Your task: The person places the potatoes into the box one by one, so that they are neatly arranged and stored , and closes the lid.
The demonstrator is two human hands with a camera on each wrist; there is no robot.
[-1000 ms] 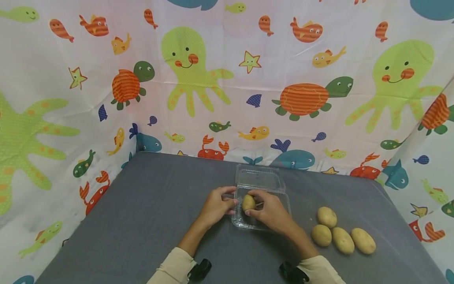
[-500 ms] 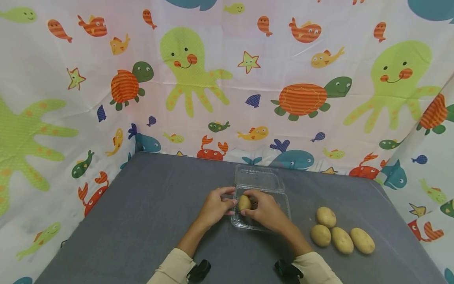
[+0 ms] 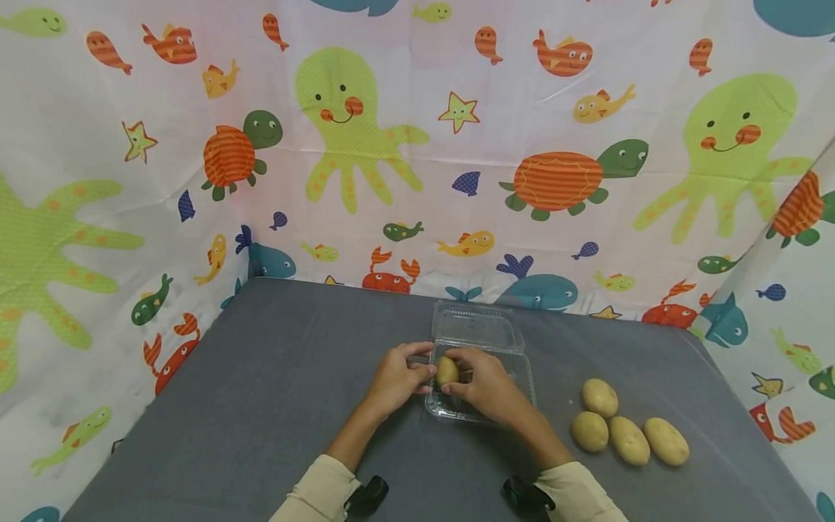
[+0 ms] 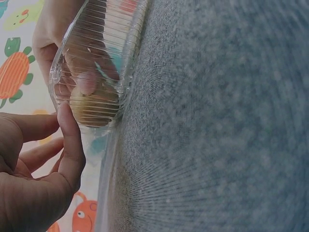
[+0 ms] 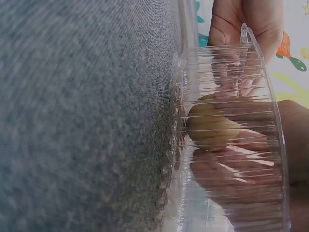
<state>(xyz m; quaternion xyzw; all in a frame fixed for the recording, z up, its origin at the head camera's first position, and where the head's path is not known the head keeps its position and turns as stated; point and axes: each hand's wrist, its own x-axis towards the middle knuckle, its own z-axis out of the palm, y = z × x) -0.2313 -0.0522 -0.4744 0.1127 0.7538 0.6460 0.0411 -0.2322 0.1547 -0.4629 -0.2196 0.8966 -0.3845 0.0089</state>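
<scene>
A clear plastic clamshell container [image 3: 483,416] lies with its lid folded back on the dark grey table. My right hand [image 3: 485,384] reaches into its base and holds a small potato [image 3: 447,371] between thumb and fingers, by the left wall. Through the ribbed wall in the left wrist view, the potato [image 4: 94,108] shows low down, close over the floor of the base. My left hand [image 3: 398,378] holds the container's left rim, with thumb and index fingertips right at the edge in the left wrist view.
Several loose potatoes [image 3: 629,441] lie together on the table [image 3: 293,406] to the right of the container. The lid [image 3: 479,326] extends toward the back. A white curtain [image 3: 417,94] printed with sea animals hangs behind and along both sides.
My right hand has moved the potato slightly left within the container, to beside the left wall. The left hand has stayed at the rim.
</scene>
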